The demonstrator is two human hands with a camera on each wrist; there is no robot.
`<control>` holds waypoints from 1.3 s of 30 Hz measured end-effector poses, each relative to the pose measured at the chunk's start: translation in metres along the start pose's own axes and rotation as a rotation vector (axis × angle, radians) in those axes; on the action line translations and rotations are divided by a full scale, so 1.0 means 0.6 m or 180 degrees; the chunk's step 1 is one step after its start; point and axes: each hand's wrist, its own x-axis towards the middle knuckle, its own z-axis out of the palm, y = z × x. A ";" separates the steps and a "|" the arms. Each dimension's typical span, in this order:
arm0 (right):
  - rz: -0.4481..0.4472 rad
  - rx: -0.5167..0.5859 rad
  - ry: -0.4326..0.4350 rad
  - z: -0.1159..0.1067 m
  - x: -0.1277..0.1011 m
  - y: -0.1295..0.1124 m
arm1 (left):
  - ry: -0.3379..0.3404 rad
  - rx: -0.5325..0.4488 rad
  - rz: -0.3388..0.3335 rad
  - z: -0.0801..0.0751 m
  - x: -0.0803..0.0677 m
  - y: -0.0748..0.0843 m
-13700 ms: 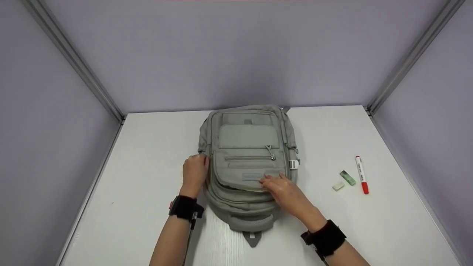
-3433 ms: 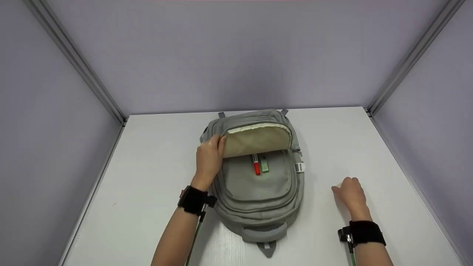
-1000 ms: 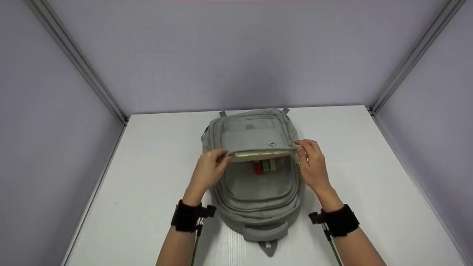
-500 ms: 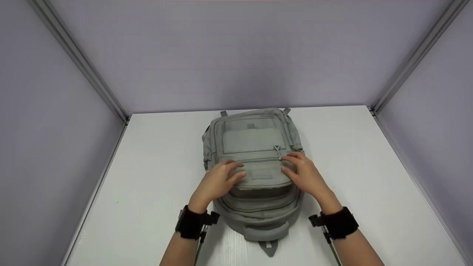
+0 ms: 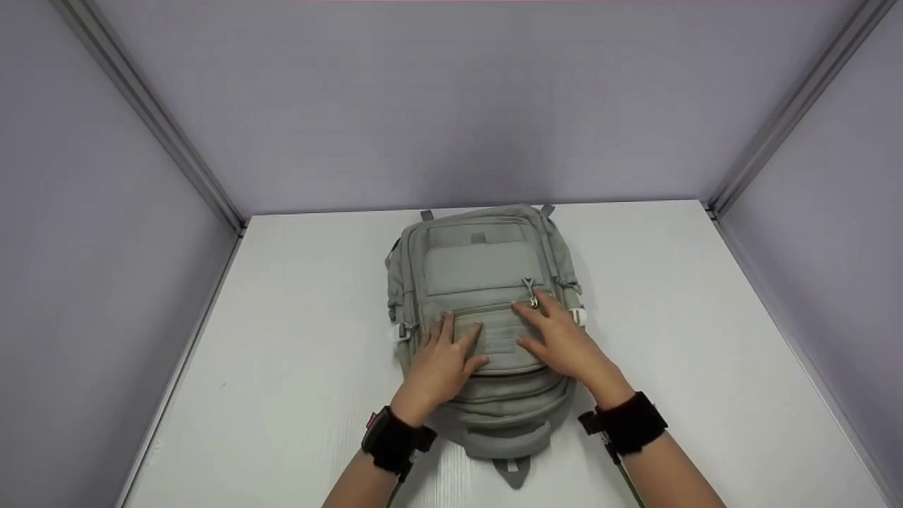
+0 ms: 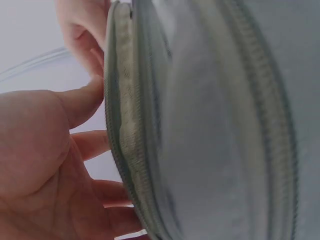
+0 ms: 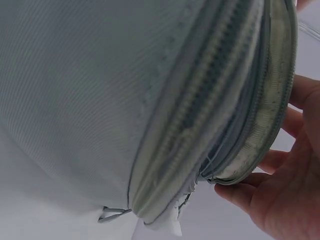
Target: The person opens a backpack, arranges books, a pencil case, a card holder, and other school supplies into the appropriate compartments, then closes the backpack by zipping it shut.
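A grey-green backpack (image 5: pixel 483 268) lies on its back in the middle of the table, carry handle (image 5: pixel 509 443) toward me. Its front pocket flap (image 5: pixel 497 360) is folded down, and the unzipped edge (image 6: pixel 125 95) shows as a gap in both wrist views. My left hand (image 5: pixel 441 363) rests on the flap's left side with fingers spread. On the right side, my right hand (image 5: pixel 564 342) touches the flap with extended fingers, close to a zipper pull (image 5: pixel 533 301). The marker and small blocks seen earlier are hidden from view.
A white table (image 5: pixel 296 317) surrounds the backpack, with pale panels (image 5: pixel 480 106) behind and at both sides. White buckles (image 5: pixel 401 333) stick out at the bag's sides. Each wrist wears a black band (image 5: pixel 631 423) with a cable.
The red-capped marker and small blocks went from the table into the pocket. Both hands pinched the raised flap, lowered it over them, let go, and now lie flat on it.
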 end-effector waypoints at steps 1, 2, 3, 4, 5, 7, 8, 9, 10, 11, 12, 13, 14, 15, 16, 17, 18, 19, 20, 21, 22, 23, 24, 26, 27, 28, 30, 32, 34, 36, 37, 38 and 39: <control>0.0003 -0.0012 0.0003 0.001 0.001 0.000 | 0.0008 0.0012 0.0006 0.001 0.001 -0.002; 0.0003 -0.0020 0.0008 0.002 0.002 -0.001 | 0.0020 0.0022 0.0015 0.001 0.003 -0.004; 0.0000 -0.0030 0.0018 0.003 0.004 -0.001 | 0.0042 0.0026 0.0025 0.002 0.006 -0.006; 0.0003 -0.0044 0.0022 0.004 0.006 0.000 | 0.0064 0.0031 0.0033 0.002 0.008 -0.009; 0.0009 -0.0057 0.0022 0.006 0.009 0.000 | 0.0065 0.0039 0.0027 0.002 0.011 -0.012; 0.0009 -0.0099 0.0026 0.009 0.014 0.001 | 0.0080 0.0069 0.0028 0.001 0.017 -0.018; 0.0006 -0.0112 0.0025 0.010 0.017 0.001 | 0.0083 0.0080 0.0029 0.001 0.019 -0.021; 0.0016 -0.0123 0.0018 0.012 0.019 0.001 | 0.0084 0.0087 0.0027 0.000 0.022 -0.024; 0.0024 -0.0125 0.0007 0.012 0.022 0.001 | 0.0090 0.0100 0.0027 -0.001 0.025 -0.027; 0.0026 -0.0130 -0.0002 0.013 0.024 0.000 | 0.0132 0.0117 0.0040 -0.003 0.027 -0.030; 0.0038 -0.0121 -0.0014 0.012 0.026 0.000 | 0.0209 0.0130 0.0053 -0.005 0.030 -0.034; 0.0049 -0.0112 -0.0025 0.012 0.027 -0.001 | 0.0314 0.0144 0.0053 -0.008 0.033 -0.037; 0.0065 -0.0105 -0.0032 0.011 0.029 -0.002 | 0.0456 0.0153 0.0048 -0.011 0.036 -0.041; 0.0076 -0.0103 -0.0033 0.009 0.030 -0.003 | 0.0625 0.0151 0.0028 -0.015 0.039 -0.045; 0.0074 -0.0108 -0.0023 0.008 0.032 -0.005 | 0.0811 0.0139 -0.0007 -0.019 0.042 -0.050; 0.0073 -0.0127 -0.0009 0.006 0.033 -0.005 | 0.1005 0.0112 -0.0051 -0.024 0.045 -0.055; 0.0066 -0.0147 0.0011 0.005 0.035 -0.006 | 0.1168 0.0075 -0.0114 -0.029 0.049 -0.061; 0.0042 -0.0180 0.0036 0.003 0.036 -0.007 | 0.1314 0.0025 -0.0178 -0.034 0.052 -0.068; 0.0016 -0.0219 0.0061 0.002 0.038 -0.008 | 0.1430 -0.0035 -0.0234 -0.039 0.056 -0.075; -0.0001 -0.0246 0.0070 0.001 0.040 -0.010 | 0.1496 -0.0096 -0.0298 -0.043 0.059 -0.082; -0.0022 -0.0265 0.0069 0.000 0.041 -0.011 | 0.1523 -0.0148 -0.0353 -0.047 0.063 -0.090; -0.0043 -0.0278 0.0056 -0.001 0.043 -0.013 | 0.1506 -0.0217 -0.0413 -0.051 0.066 -0.097; -0.0061 -0.0273 0.0034 -0.002 0.045 -0.015 | 0.1448 -0.0290 -0.0473 -0.054 0.070 -0.105; -0.0101 -0.0246 -0.0018 -0.004 0.049 -0.018 | 0.1256 -0.0458 -0.0573 -0.060 0.077 -0.119; -0.0115 -0.0225 -0.0048 -0.005 0.052 -0.019 | 0.1131 -0.0557 -0.0616 -0.063 0.081 -0.125; -0.0134 -0.0205 -0.0073 -0.006 0.054 -0.021 | 0.1010 -0.0659 -0.0647 -0.064 0.085 -0.130; -0.0178 -0.0178 -0.0101 -0.007 0.060 -0.022 | 0.0779 -0.0827 -0.0684 -0.065 0.092 -0.140; -0.0218 -0.0163 -0.0126 -0.007 0.065 -0.023 | 0.0599 -0.0934 -0.0652 -0.061 0.100 -0.147; -0.0247 -0.0143 -0.0157 -0.006 0.070 -0.024 | 0.0475 -0.1010 -0.0615 -0.054 0.105 -0.152; -0.0252 -0.0126 -0.0214 -0.005 0.075 -0.025 | 0.0413 -0.1071 -0.0550 -0.046 0.109 -0.155; -0.0251 -0.0106 -0.0250 -0.005 0.076 -0.026 | 0.0404 -0.1104 -0.0529 -0.043 0.110 -0.157; -0.0236 -0.0091 -0.0289 -0.004 0.078 -0.026 | 0.0411 -0.1157 -0.0524 -0.040 0.112 -0.158; -0.0220 -0.0077 -0.0326 -0.004 0.080 -0.027 | 0.0430 -0.1208 -0.0524 -0.039 0.112 -0.160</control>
